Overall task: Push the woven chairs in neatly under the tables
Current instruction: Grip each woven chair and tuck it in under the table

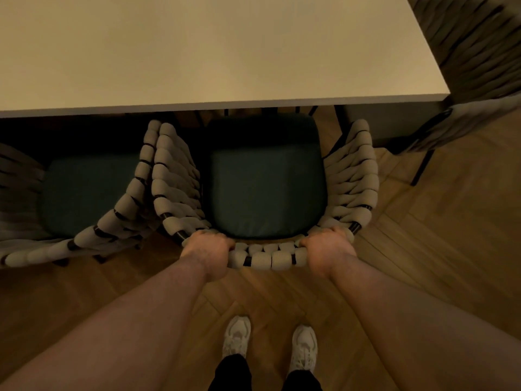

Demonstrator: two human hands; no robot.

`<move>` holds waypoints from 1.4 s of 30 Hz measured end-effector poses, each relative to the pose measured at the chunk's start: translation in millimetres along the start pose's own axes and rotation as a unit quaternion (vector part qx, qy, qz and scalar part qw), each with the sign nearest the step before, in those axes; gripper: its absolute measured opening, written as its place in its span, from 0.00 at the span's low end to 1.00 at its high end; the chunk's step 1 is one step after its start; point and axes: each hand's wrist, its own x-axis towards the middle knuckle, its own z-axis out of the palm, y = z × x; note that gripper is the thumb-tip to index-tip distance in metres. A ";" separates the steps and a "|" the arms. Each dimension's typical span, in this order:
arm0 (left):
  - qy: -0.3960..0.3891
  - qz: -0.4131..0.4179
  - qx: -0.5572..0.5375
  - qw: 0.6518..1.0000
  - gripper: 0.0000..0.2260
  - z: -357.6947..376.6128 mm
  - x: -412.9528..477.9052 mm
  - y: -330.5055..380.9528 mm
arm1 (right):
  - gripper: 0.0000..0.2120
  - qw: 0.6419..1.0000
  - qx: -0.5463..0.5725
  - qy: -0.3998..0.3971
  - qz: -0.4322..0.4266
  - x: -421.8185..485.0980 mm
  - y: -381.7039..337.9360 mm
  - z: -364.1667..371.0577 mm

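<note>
From your head camera, your left hand and right hand both grasp the near top rail of the woven chair, fingers curled over the rope-wrapped back, one hand toward each end of the curve. The chair stands right in front of you with its dark green seat cushion facing the table; the far edge of the cushion lies under the table's near edge, while most of the seat and both woven sides stay out in the open. To the left, a second woven chair sits just beside yours, its side touching or nearly touching yours; you cannot tell which. At the far right, a third woven chair stands at the table's end, blurred. Your white shoes rest on the wooden herringbone floor nearest you.
</note>
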 end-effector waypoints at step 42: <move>0.078 0.072 -0.272 0.957 0.32 -300.0 112.0 511.8 | 0.31 0.931 0.262 0.083 0.239 -230.1 575.1 -39.1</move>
